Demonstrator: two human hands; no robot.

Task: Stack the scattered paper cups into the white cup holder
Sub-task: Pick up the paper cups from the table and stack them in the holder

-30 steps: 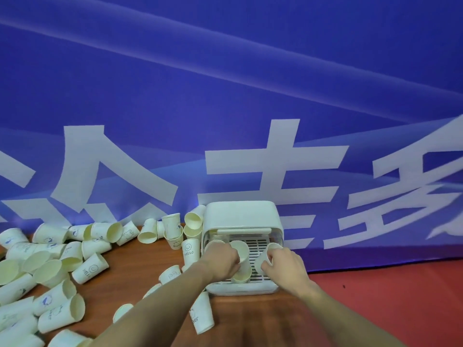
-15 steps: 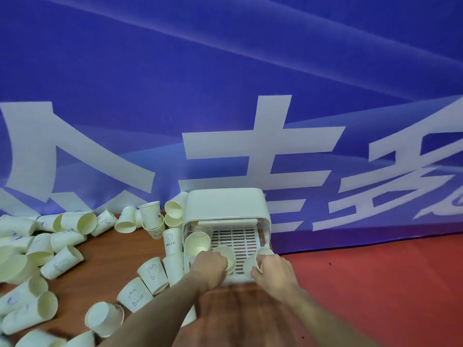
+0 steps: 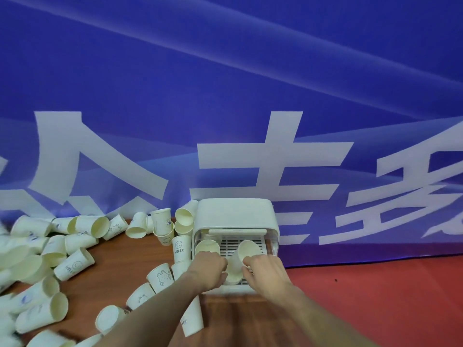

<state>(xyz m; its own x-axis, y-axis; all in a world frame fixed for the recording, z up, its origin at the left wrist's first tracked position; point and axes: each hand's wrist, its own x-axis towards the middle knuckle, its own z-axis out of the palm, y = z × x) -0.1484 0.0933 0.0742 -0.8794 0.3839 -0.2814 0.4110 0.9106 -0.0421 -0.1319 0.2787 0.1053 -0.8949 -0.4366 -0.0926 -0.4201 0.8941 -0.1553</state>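
Both hands work at the white cup holder's (image 3: 235, 216) open front: the right hand (image 3: 265, 274) pinches a tilted cup (image 3: 244, 254), mouth toward one o'clock; the left hand (image 3: 209, 269) curls around a lower cup (image 3: 233, 276). Scattered cups (image 3: 75, 264) lie at nine o'clock on the worktop (image 3: 120, 266).

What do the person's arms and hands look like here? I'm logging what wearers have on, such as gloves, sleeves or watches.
Both arms are bare from the bottom edge of the picture up to the wrists: no sleeves show. The left hand and the right hand are bare too, with no gloves. No watch, bracelet or ring shows on what is visible, and no cables or markers are attached.
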